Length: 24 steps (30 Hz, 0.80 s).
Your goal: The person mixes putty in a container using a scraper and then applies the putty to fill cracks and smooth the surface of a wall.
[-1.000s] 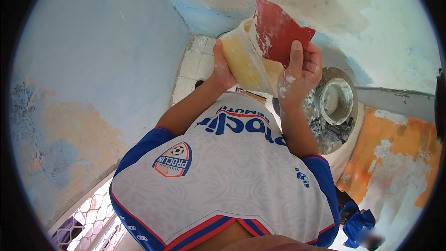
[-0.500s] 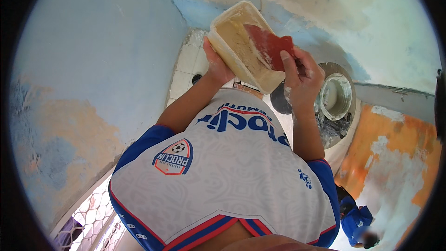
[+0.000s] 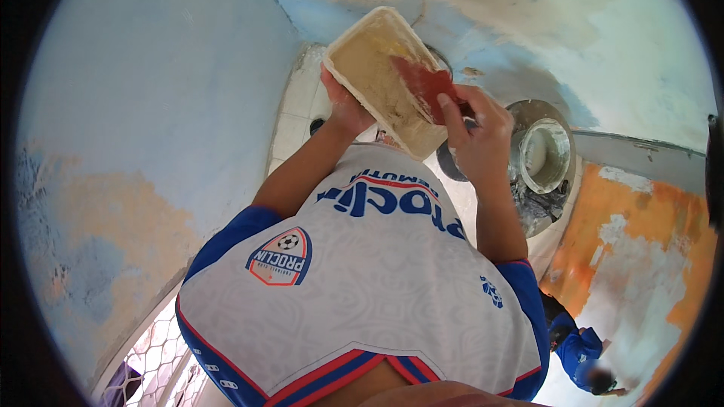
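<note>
My left hand [image 3: 347,104] grips the long left side of a cream rectangular plastic tub [image 3: 362,56], which is tilted so its inside shows. Pale putty-like paste coats the bottom and walls. Between the thumb and fingers of my right hand [image 3: 481,124] is a dark red flat scraper [image 3: 424,87], smeared with paste along its edge. The scraper's blade lies inside the tub, near its right wall. Part of my left hand's fingers is hidden behind the tub.
To the right stands a round bucket [image 3: 544,154] with whitish residue, beside a crumpled dark plastic bag [image 3: 543,202]. Patchy blue wall [image 3: 151,105] rises at left, orange and white wall [image 3: 641,249] at right. A person in blue [image 3: 579,354] crouches at lower right. White mesh [image 3: 162,354] shows lower left.
The tub has shifted slightly left and turned to show more of its inside. My right hand and the scraper have moved left and a little down.
</note>
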Motion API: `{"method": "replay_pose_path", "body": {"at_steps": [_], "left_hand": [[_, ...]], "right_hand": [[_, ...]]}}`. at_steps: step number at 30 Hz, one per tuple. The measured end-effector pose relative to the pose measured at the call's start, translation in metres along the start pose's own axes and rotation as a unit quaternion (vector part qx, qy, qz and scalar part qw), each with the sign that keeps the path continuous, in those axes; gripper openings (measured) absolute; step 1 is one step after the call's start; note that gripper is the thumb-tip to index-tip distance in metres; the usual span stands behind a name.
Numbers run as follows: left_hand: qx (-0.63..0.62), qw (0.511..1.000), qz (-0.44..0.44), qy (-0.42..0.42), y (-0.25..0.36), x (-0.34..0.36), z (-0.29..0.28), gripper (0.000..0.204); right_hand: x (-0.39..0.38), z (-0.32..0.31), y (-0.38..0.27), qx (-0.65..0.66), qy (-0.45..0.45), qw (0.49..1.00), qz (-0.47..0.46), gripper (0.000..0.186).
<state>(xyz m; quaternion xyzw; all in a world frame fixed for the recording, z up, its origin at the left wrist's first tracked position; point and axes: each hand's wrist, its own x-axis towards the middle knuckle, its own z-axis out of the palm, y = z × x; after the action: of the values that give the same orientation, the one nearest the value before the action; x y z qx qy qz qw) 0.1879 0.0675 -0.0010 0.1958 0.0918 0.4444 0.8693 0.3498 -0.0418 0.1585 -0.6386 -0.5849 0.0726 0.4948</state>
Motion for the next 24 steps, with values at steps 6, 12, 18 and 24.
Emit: {"method": "replay_pose_path", "body": {"at_steps": [6, 12, 18, 24], "left_hand": [[-0.100, 0.995, -0.028, 0.007, 0.015, 0.007, -0.045, 0.114], [-0.134, 0.976, 0.016, -0.174, 0.056, 0.040, -0.070, 0.112], [-0.061, 0.997, -0.017, -0.044, 0.112, 0.052, -0.068, 0.113], [-0.082, 0.994, -0.022, -0.068, 0.154, 0.059, -0.055, 0.115]], "right_hand": [[0.014, 0.017, -0.027, 0.058, -0.062, 0.995, 0.047, 0.016], [0.031, 0.037, -0.060, 0.143, -0.105, 0.979, 0.104, 0.023], [0.031, 0.076, -0.071, 0.215, -0.030, 0.968, 0.128, 0.022], [0.042, 0.121, -0.082, 0.208, -0.011, 0.970, 0.127, 0.023]]}}
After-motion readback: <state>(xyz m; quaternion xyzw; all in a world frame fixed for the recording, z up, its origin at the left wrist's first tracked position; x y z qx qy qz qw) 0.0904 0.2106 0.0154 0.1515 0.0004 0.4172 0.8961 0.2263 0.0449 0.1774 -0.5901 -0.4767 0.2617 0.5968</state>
